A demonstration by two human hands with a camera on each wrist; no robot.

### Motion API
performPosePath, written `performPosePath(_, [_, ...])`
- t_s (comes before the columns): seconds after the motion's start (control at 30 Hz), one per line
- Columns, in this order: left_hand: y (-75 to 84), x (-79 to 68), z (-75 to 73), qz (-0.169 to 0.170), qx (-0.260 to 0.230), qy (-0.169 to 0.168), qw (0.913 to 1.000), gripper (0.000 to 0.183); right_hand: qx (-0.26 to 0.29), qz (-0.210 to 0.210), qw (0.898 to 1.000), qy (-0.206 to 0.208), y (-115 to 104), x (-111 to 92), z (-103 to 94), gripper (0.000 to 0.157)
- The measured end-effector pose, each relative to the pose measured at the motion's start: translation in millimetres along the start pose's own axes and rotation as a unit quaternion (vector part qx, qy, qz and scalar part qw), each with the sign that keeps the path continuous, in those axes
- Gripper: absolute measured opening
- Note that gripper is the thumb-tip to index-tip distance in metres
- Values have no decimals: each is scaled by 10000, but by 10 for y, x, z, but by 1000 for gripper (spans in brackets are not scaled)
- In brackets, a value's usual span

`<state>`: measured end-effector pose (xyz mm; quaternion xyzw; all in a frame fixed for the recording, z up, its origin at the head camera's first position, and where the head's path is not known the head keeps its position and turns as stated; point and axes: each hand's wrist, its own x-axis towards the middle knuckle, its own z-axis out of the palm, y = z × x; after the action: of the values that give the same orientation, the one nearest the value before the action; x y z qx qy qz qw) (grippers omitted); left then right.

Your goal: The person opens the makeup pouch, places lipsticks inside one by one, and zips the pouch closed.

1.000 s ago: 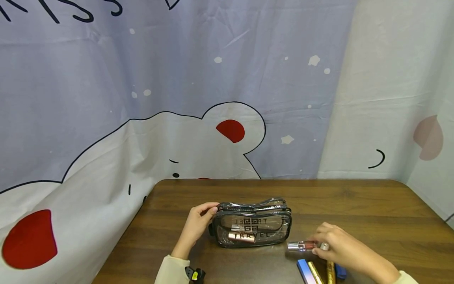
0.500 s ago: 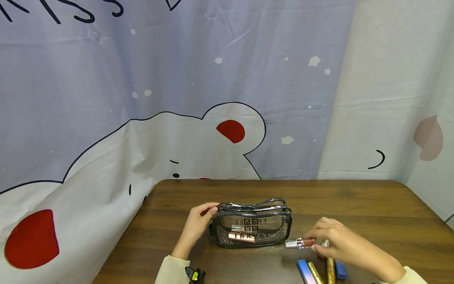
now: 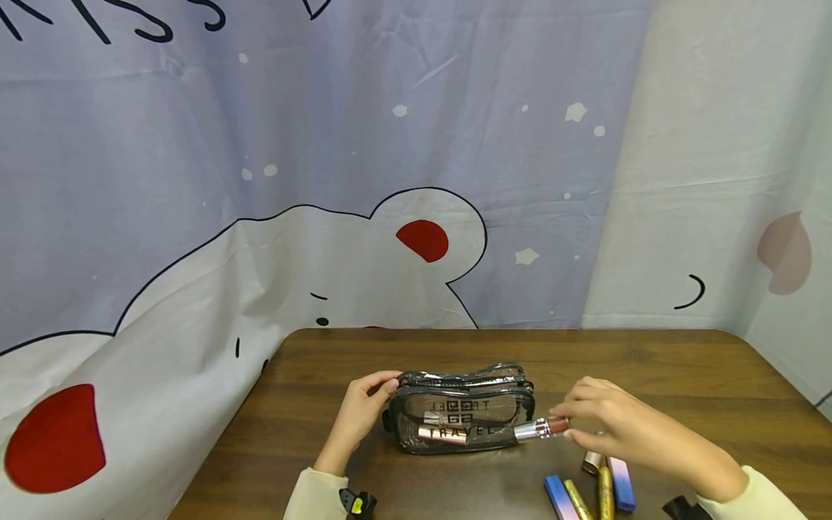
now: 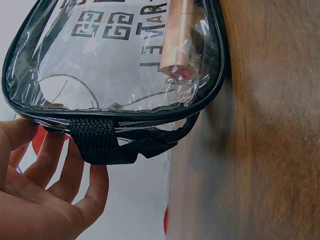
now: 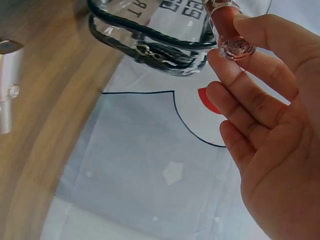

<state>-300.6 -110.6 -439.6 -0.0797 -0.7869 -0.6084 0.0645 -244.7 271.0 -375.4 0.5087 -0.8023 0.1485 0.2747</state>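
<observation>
A clear pouch (image 3: 464,422) with black trim and "TRAVEL" lettering stands on the table. Its upper left corner is pinched by my left hand (image 3: 364,412), near the black strap (image 4: 97,140) seen in the left wrist view. Inside the pouch lies a rose-gold tube (image 4: 177,42); a second, silvery item behind the lettering is unclear. My right hand (image 3: 624,430) pinches a lip gloss (image 3: 542,429) by its reddish-brown end between thumb and fingers. The silver cap points left, raised off the table, overlapping the pouch's lower right corner in the head view; whether they touch, I cannot tell.
On the wooden table (image 3: 682,383), below my right hand, lie a blue box (image 3: 561,497), another blue box (image 3: 621,484), gold tubes (image 3: 606,495) and a small pale-and-brown tube (image 3: 591,462). A printed curtain (image 3: 520,166) hangs behind the table's far edge.
My right hand has lifted the lip gloss and moved it left and up, to the pouch's right side. The small tube and right blue box are now more visible. My left hand stays put.
</observation>
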Motion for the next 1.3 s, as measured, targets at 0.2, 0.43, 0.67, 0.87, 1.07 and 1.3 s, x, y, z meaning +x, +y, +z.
performPosePath(0.2, [-16, 2, 1, -60, 0, 35, 10000, 18, 29, -101, 9999, 102, 11, 111, -54, 14])
performPosePath(0.43, [-14, 3, -5, -18, -25, 3, 10000, 19, -42, -18, 9999, 91, -10, 235, -133, 14])
performPosePath(0.67, [-15, 2, -4, 48, 16, 10, 10000, 18, -228, 119, 9997, 11, -17, 354, -190, 17])
performPosePath(0.87, [95, -42, 17, -92, 139, 138, 9998, 18, -341, 218, 9992, -66, 7, 412, -210, 20])
performPosePath(1.07, [254, -108, 21, 39, 265, 171, 9995, 17, -337, 352, 9986, -198, 35, 458, -229, 24])
performPosePath(1.3, [39, -19, 16, 0, 99, 91, 9999, 18, -241, 236, 9993, -163, 97, 522, -209, 23])
